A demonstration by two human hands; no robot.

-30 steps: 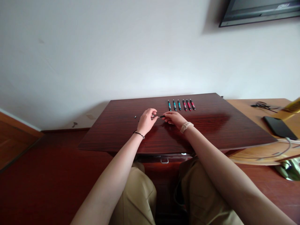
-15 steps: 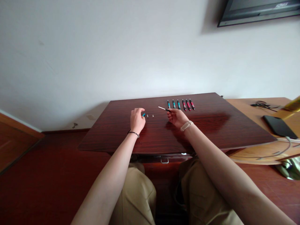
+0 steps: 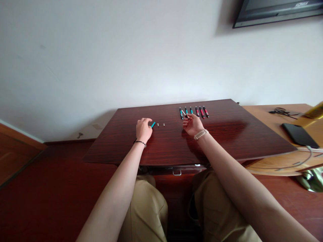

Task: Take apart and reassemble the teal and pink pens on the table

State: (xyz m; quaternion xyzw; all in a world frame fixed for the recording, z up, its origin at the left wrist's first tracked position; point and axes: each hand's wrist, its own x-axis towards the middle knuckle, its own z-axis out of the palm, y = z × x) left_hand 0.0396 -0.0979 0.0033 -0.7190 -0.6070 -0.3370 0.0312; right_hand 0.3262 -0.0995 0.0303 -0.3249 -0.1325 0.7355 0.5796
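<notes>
My right hand (image 3: 192, 125), wearing a pale watch band, pinches a pen's black part with a thin white refill (image 3: 183, 113) sticking out up and to the left. My left hand (image 3: 144, 129) rests low over the table with thumb and fingers apart. Beside its thumb lies a teal pen barrel (image 3: 153, 124); whether they touch I cannot tell. Two small pale pen pieces (image 3: 158, 124) stand or lie just right of the barrel. Behind my right hand is a row of teal pens (image 3: 191, 111) and red pens (image 3: 201, 112).
The dark wooden table (image 3: 121, 148) has a drawer with a metal handle (image 3: 177, 173) at my knees. To the right, a lighter desk carries a black phone-like device (image 3: 299, 135) and a coiled black cable (image 3: 283, 112). A screen (image 3: 277, 13) hangs on the wall.
My left hand has shifted a little left, uncovering more of the teal barrel. My right hand has moved slightly right, and the refill now points more steeply upward.
</notes>
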